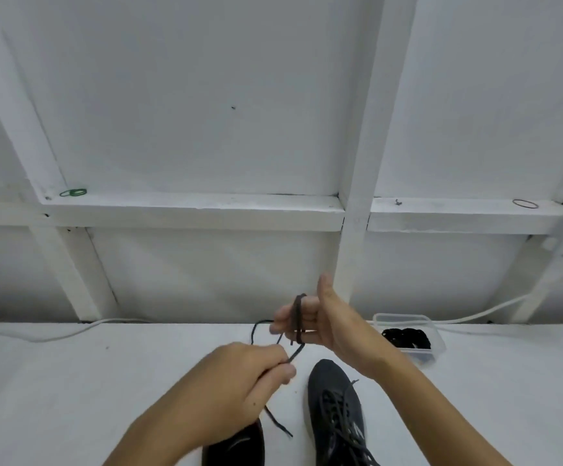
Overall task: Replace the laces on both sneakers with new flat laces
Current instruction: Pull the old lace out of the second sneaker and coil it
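A dark lace [297,319] is wound in several turns around the fingers [285,322] of the right hand [320,322], which is raised above the white table [71,381] with its thumb pointing up and its fingers extended sideways, held straight rather than curled, so this grip is released and the lace simply hangs looped on it. From those loops the lace runs down and toward the viewer to the left hand [239,381], whose grip is clenched on it, pinching the strand between thumb and fingertips. A free tail of the lace drops below the left hand and ends just beside the toe of the left sneaker [236,447]. A slack loop of lace also curves out just beyond the left hand.

The right sneaker [335,412], dark grey with laces threaded through its eyelets, lies on the table just right of the left hand, toe pointing away from the viewer. The left sneaker, black, sits below the left hand and is largely hidden by the forearm.

Well right of the left hand, beyond the right wrist, a clear plastic container [438,341] holds a bundle of black laces [406,338]. Far beyond the left hand, a white framed wall carries a ledge [192,206], with green rubber bands [73,192] at its left end and a dark rubber band [525,204] at its right. A white cable [55,334] trails along the table's far edge.
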The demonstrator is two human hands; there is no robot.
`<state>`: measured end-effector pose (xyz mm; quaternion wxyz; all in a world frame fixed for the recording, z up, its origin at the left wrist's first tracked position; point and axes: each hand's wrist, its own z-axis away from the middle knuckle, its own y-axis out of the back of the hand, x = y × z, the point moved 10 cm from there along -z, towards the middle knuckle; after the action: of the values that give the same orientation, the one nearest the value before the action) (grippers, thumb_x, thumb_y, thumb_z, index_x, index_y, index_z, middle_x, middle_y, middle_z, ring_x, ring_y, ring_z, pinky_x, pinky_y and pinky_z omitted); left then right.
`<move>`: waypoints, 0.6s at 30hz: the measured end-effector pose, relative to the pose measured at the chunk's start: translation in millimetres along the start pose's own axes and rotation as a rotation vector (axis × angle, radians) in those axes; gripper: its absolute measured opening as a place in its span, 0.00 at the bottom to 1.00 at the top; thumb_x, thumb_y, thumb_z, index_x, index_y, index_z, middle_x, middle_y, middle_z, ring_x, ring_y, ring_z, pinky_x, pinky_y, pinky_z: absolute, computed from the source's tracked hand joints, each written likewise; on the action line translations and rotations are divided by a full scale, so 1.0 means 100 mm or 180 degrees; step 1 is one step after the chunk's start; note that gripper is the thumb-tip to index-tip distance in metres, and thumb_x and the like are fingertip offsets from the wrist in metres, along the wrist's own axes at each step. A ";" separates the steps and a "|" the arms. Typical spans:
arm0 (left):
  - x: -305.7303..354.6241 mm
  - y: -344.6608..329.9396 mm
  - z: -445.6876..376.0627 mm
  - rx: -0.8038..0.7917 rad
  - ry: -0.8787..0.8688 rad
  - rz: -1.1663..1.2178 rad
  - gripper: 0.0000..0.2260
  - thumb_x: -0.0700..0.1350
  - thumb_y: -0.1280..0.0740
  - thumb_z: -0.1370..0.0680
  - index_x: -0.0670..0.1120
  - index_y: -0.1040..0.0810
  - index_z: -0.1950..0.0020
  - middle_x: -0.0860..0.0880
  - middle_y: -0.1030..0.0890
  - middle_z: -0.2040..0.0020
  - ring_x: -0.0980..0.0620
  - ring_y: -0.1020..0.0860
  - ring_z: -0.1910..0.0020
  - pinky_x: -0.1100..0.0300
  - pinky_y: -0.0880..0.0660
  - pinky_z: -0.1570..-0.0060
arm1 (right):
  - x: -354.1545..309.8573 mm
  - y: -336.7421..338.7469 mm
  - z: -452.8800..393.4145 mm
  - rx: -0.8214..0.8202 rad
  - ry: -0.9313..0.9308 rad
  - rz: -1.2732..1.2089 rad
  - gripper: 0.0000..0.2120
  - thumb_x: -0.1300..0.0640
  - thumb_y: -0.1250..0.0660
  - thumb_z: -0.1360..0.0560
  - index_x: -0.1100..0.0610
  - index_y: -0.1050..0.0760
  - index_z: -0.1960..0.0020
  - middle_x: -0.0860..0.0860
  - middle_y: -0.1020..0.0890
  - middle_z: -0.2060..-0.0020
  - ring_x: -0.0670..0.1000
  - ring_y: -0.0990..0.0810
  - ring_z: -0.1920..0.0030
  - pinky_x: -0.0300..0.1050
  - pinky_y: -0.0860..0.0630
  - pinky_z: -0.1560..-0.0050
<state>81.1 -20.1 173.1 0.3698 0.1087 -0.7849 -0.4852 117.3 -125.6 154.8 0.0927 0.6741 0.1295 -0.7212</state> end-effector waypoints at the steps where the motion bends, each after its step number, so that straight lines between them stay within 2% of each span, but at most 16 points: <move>1: 0.04 0.17 -0.04 0.0106 -0.0061 0.0112 0.18 0.64 0.46 0.22 0.53 0.25 0.55 0.59 0.23 0.65 0.60 0.26 0.64 0.64 0.30 0.61 | 0.09 -0.11 0.03 -0.0244 -0.0162 0.0036 0.47 0.23 0.59 0.29 0.58 0.17 0.46 0.57 0.14 0.48 0.54 0.16 0.45 0.46 0.22 0.42; 4: -0.02 0.59 -0.21 0.0389 -0.0079 0.0358 0.12 0.63 0.40 0.24 0.57 0.23 0.54 0.59 0.21 0.65 0.60 0.25 0.66 0.69 0.32 0.64 | 0.17 -0.44 0.17 -0.0928 -0.0293 -0.0197 0.51 0.18 0.61 0.32 0.56 0.17 0.48 0.57 0.14 0.50 0.55 0.16 0.46 0.43 0.22 0.46; 8: -0.22 0.49 -0.35 0.0498 0.0125 0.1293 0.07 0.59 0.34 0.24 0.59 0.19 0.55 0.53 0.18 0.62 0.53 0.22 0.62 0.61 0.25 0.58 | -0.05 -0.58 0.27 -0.1303 -0.0041 -0.0872 0.52 0.17 0.58 0.34 0.59 0.17 0.49 0.57 0.14 0.55 0.58 0.14 0.49 0.42 0.20 0.50; 10: -0.28 0.29 -0.34 0.0575 0.0247 0.1595 0.07 0.58 0.35 0.22 0.59 0.18 0.53 0.54 0.17 0.60 0.57 0.21 0.60 0.62 0.25 0.56 | -0.22 -0.48 0.25 -0.1211 0.0196 -0.1356 0.52 0.19 0.56 0.34 0.61 0.16 0.47 0.59 0.14 0.53 0.60 0.14 0.48 0.45 0.19 0.48; 11: -0.29 0.17 -0.30 0.0565 0.0310 0.1576 0.09 0.60 0.36 0.21 0.59 0.18 0.53 0.56 0.18 0.62 0.58 0.22 0.63 0.64 0.26 0.59 | -0.29 -0.38 0.22 -0.1059 0.0332 -0.1570 0.52 0.19 0.55 0.33 0.62 0.16 0.46 0.61 0.14 0.52 0.60 0.15 0.46 0.46 0.19 0.47; 13: -0.23 -0.06 -0.20 0.0401 0.0236 0.0981 0.14 0.62 0.39 0.19 0.56 0.19 0.52 0.59 0.22 0.66 0.59 0.26 0.67 0.65 0.30 0.63 | -0.32 -0.16 0.13 -0.0605 0.0497 -0.1600 0.54 0.19 0.57 0.32 0.64 0.15 0.46 0.64 0.15 0.48 0.63 0.16 0.41 0.47 0.19 0.45; 16: 0.01 -0.24 -0.05 -0.0035 -0.0202 0.0032 0.18 0.62 0.46 0.19 0.52 0.23 0.51 0.56 0.23 0.62 0.57 0.25 0.61 0.64 0.30 0.60 | -0.12 -0.01 0.01 -0.0149 0.0167 -0.0852 0.55 0.23 0.64 0.32 0.65 0.18 0.43 0.65 0.16 0.45 0.61 0.17 0.40 0.46 0.20 0.42; 18: 0.09 0.02 -0.08 0.0026 -0.0280 -0.0011 0.16 0.63 0.45 0.21 0.54 0.26 0.54 0.61 0.24 0.65 0.62 0.27 0.63 0.69 0.34 0.62 | 0.11 -0.06 0.01 -0.0181 -0.0179 -0.0229 0.55 0.24 0.67 0.33 0.64 0.20 0.42 0.63 0.16 0.45 0.57 0.16 0.44 0.45 0.21 0.41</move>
<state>80.6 -30.0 180.9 0.3337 0.0902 -0.8021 -0.4870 113.2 -119.6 144.5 0.0895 0.6456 0.1714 -0.7388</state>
